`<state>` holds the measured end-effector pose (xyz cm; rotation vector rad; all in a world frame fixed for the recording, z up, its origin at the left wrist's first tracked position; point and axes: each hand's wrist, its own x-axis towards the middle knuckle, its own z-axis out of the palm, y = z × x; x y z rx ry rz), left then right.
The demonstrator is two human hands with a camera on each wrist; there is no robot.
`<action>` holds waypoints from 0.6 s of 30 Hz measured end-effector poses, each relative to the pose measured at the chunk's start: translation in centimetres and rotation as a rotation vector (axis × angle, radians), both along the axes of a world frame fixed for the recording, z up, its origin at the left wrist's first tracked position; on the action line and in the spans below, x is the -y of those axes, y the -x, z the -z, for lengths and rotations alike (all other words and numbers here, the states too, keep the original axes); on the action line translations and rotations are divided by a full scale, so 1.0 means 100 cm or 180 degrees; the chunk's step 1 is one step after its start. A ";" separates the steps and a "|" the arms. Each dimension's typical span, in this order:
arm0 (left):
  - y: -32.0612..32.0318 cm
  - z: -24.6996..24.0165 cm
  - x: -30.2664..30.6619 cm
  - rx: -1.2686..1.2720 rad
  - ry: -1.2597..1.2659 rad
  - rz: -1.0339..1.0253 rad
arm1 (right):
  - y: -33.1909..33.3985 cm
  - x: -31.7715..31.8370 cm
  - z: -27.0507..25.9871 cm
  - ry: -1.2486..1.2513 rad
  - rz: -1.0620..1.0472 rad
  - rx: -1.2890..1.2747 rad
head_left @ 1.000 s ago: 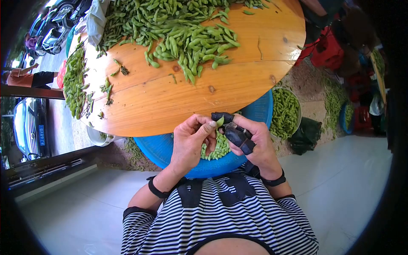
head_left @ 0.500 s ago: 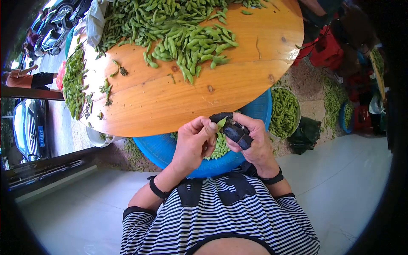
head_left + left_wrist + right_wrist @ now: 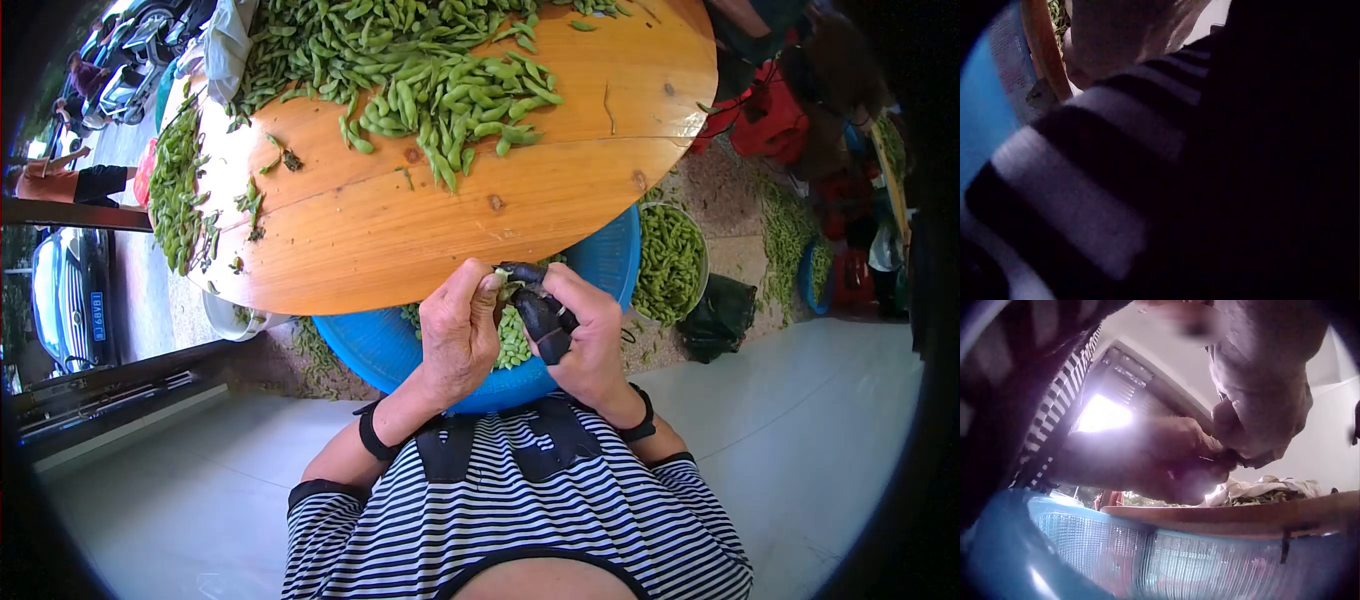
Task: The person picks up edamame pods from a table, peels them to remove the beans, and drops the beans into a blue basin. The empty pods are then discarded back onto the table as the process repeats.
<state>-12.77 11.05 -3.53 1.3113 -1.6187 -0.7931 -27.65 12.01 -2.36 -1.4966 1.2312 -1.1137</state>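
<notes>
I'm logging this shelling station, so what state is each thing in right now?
pod: pinched between both hands, above the basin.
left hand: fingers curled, pinching the pod.
right hand: dark finger covers on, pinching the pod.
basin: partly under the table, holding beans.
table: pile of pods heaped on its far side.
bowl: full of green pods.

Close-up, mostly dark on the right: black-and-white striped shirt fabric [image 3: 1085, 187] fills the middle, a blue plastic basin wall [image 3: 985, 94] lies left, an orange-brown wooden table edge [image 3: 1041, 44] sits above it, and a blurred pale patch of skin [image 3: 1122, 31] is at the top, which part unclear.
</notes>
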 end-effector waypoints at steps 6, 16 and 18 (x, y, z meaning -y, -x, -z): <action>-0.011 -0.010 0.005 -0.1228 -0.2047 0.0438 | 0.019 0.007 -0.002 -0.1308 -0.0369 0.0604; -0.016 -0.007 0.007 -0.2400 -0.2581 0.0981 | 0.011 -0.001 -0.005 0.0603 -0.0230 -0.0951; -0.014 -0.004 0.006 -0.2273 -0.2536 0.0950 | 0.009 -0.003 -0.006 0.0645 -0.0199 -0.0973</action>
